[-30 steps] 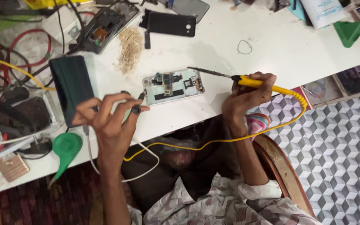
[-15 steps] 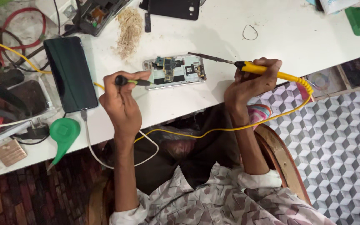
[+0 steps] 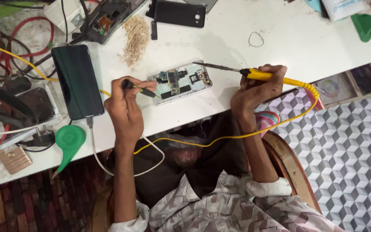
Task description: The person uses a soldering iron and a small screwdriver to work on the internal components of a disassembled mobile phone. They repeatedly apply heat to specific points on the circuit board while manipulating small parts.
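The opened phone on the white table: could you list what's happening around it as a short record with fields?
Opened phone: lies flat on the white table, circuit board showing
Left hand: holds a small dark tool, tip at the phone's left end
Right hand: grips a yellow-handled soldering iron, tip just right of the phone
Nearby: black phone on a cable, green funnel-shaped piece

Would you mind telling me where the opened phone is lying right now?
In the head view, the opened phone lies mid-table near the front edge, between the left hand and right hand.
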